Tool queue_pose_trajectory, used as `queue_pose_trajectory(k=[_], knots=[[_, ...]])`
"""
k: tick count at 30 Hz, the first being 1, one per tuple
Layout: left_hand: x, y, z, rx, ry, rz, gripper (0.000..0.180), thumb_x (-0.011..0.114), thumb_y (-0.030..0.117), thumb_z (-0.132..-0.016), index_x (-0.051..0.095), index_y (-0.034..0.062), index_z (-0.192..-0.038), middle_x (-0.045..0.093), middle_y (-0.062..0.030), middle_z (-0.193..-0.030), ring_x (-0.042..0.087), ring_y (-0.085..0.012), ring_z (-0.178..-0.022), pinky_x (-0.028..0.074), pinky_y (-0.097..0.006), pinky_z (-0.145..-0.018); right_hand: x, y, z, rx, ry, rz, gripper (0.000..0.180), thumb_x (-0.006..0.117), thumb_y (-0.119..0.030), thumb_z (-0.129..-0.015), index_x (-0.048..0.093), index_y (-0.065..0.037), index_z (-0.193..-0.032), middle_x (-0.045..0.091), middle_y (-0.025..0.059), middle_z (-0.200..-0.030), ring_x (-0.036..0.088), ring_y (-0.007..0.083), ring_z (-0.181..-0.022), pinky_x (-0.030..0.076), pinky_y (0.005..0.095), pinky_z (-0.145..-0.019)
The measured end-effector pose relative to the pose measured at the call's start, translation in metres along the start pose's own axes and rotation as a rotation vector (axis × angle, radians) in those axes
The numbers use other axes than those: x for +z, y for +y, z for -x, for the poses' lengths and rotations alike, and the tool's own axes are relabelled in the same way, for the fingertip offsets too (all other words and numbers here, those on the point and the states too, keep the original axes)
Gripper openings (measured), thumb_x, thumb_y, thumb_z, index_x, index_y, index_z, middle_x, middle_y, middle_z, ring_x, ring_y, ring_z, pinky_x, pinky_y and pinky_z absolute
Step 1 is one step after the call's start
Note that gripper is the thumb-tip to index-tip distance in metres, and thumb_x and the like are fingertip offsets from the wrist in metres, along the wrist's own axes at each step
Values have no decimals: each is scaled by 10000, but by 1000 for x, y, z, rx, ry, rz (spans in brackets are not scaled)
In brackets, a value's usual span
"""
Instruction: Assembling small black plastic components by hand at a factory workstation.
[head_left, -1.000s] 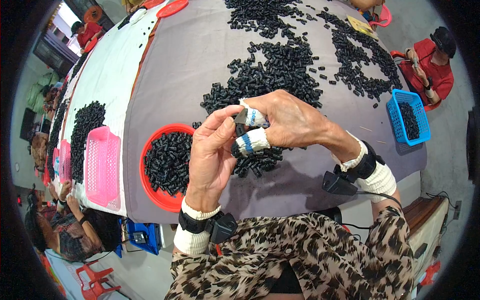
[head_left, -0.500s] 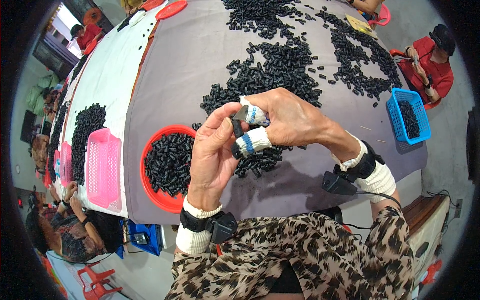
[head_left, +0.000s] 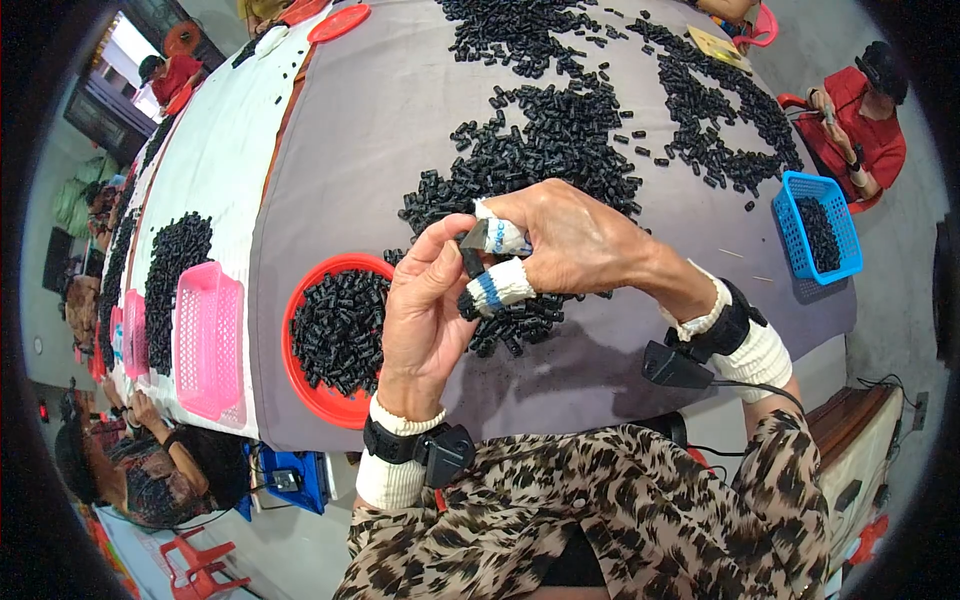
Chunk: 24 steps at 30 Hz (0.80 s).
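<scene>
My left hand (head_left: 420,310) is raised over the near part of the table, pinching a small black cylindrical piece (head_left: 471,262) between thumb and fingers. From the right, my right hand (head_left: 590,240) meets it, its thumb and a finger wrapped in white covers with blue marks. A small grey metal blade (head_left: 477,237) sticks out from these covered fingers, close against the black piece; its grip is hidden. Just behind both hands spreads a heap of similar black pieces (head_left: 540,150). To the left, a round red basin (head_left: 291,345) is filled with them.
A pink basket (head_left: 208,340) stands on the white-covered table at left. On the right is a blue basket (head_left: 855,262) partly filled with black pieces, beside a co-worker in red (head_left: 875,130). Thin sticks (head_left: 745,265) lie on the grey cloth. Another person sits at lower left.
Both hands keep nearly the same pose, with the blade and black piece still together. The fingers have shifted only slightly.
</scene>
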<state>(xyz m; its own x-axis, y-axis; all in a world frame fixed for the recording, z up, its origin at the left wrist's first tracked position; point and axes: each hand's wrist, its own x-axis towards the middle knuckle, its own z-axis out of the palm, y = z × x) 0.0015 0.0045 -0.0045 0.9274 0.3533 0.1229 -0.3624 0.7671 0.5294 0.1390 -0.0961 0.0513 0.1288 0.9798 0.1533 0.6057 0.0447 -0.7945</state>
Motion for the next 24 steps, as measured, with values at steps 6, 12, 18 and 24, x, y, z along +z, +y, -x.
queue_pose_trajectory(k=[6, 12, 18, 24], knots=[[-2, -1, 0, -16, -14, 60, 264, 518, 89, -863, 504, -3, -1110, 576, -142, -1058, 559, -256, -1000, 448, -404, -893, -1, -2, 1, -12, -2, -1, 306, 657, -252, -684, 555, 30, -743, 587, 169, -638, 563, 287, -566, 434, 375, -560], [-1, -4, 1, -16, 32, 98, 274, 519, 68, -856, 490, -16, -1116, 564, -146, -1073, 556, -263, -1006, 445, -405, -905, 1, 0, 1, 1, -9, 15, 269, 632, -210, -690, 548, 39, -750, 583, 192, -654, 576, 331, -597, 438, 390, -565], [1, -3, 1, -23, 14, 110, 269, 525, 73, -855, 492, -23, -1104, 574, -146, -1045, 565, -254, -988, 458, -394, -881, -1, -4, 4, 14, 24, -3, 291, 649, -230, -684, 554, 39, -739, 586, 180, -652, 583, 307, -596, 439, 385, -570], [3, -2, 2, -4, 32, 30, 263, 531, 77, -854, 502, -26, -1094, 586, -143, -1024, 578, -241, -961, 469, -375, -860, -2, -5, 3, 21, -14, 10, 337, 675, -281, -681, 559, 32, -730, 582, 171, -638, 579, 292, -585, 433, 379, -561]])
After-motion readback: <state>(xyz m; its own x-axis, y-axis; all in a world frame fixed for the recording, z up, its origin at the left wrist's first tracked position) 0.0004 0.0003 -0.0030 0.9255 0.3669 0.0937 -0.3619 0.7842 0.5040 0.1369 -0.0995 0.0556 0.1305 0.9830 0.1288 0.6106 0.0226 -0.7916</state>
